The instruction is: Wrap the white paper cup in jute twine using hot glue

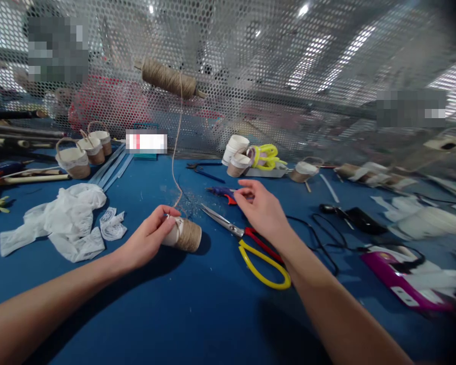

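My left hand [152,233] is closed on a small white paper cup [188,235], tipped on its side and partly wrapped in twine. The twine [174,157] runs up from the cup to a spool [169,78] hung on the mesh. Over a blue glue gun [221,191] with a red trigger is my right hand [260,208], its fingers loosely bent and apart. The gun's handle is hidden behind this hand, so contact cannot be made out. Scissors [231,228] with one red and one yellow handle lie open below the right hand.
White lace [72,218] lies at the left, near finished little baskets [74,162]. Pliers [207,170], stacked white cups [235,144] and yellow-handled scissors [266,156] stand at the back. A black cable [319,233] and a purple box [399,281] lie right. Metal mesh [220,61] closes the back.
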The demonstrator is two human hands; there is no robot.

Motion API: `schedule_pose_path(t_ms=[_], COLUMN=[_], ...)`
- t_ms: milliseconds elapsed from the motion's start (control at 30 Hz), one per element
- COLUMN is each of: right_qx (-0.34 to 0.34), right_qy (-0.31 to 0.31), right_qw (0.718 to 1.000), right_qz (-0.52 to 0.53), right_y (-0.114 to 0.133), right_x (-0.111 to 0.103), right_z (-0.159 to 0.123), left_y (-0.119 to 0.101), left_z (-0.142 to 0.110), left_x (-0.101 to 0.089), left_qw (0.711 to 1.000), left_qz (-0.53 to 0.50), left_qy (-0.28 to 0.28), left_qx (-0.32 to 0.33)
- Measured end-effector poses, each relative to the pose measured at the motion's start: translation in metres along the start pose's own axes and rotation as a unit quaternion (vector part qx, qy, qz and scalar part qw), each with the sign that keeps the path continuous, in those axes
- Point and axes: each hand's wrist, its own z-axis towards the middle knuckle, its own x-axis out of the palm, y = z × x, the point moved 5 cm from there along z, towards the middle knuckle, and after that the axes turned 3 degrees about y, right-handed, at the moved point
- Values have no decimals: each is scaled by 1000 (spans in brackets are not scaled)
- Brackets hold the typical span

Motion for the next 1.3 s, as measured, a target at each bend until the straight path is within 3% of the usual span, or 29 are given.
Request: schedule_pose_path(t_ms=[133,300,433,500,533,600,667,833,1000,1133,1300], right_qx=[55,85,66,40,31,39,31,-6,13,-87,-206], right_qy=[47,63,72,107,141,274,328,279,249,204,151], right_qw=[996,994,994,989,981,933,916,933,955,972,967], right_qz=[-57,-40,40,98,133,232,230,227,161,80,8], right_y=[-37,-56,-38,-21,-12,4,16,27,24,33,40], right_x=[11,27,11,2,1,6,9,12,12,5,2], right_z=[32,38,19,1,-9,-33,-52,-66,-70,-74,-76], left_y=[2,2,2,1,0,-1,-3,-5,-6,-8,-7], left_z=[1,1,3,3,4,4,4,4,3,4,6], left_x=[0,-1,0,1,1,1,1,0,-2,-3,-3], left_qw=[1000,999,1000,1000,1000,1000,999,995,992,988,984], left_qz=[18,36,22,16,15,18,23,89,122,149,176], left_qy=[10,15,15,17,17,19,20,32,30,22,20], left_qx=[4,5,-4,-10,-12,-16,-20,-10,9,18,18])
